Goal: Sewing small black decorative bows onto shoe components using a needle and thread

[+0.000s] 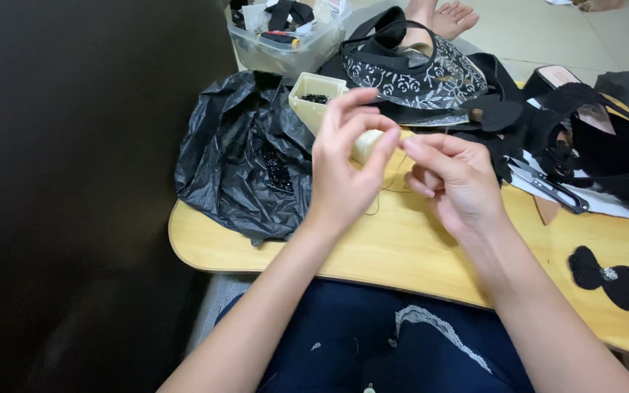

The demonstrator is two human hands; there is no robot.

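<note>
Pinching together over the table (373, 251), left hand (343, 171) and right hand (453, 178) are closed on a thin thread (377, 204)

two hands (343, 164), one bow (607, 275), one snips (547, 185)

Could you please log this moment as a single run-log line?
left hand: pinching thread | right hand: pinching thread, fingertips meeting left | spool: behind hands | board: beneath | snips: right, untouched
</note>
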